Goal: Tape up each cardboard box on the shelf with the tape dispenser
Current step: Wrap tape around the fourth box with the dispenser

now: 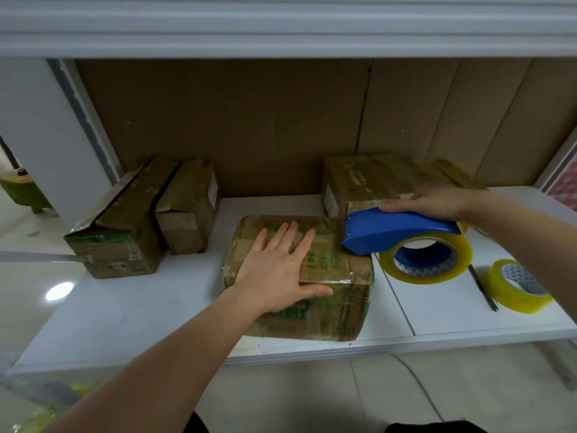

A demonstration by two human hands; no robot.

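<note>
Hands: left (278, 267) flat on crinkled cardboard box (340, 304), right (431, 203) gripping blue dispenser (396, 232).

box (324, 295) front-centre on shelf (131, 317), two boxes (140, 220) behind-left, spare roll (516, 285) right

The tape dispenser (399, 231) is bright blue, carrying a roll of clear yellowish tape (426, 257). Left of it, the brown cardboard box (327, 276) bears green print; right of it, a spare yellow tape roll (516, 285) lies on the white shelf (125, 307).
</note>
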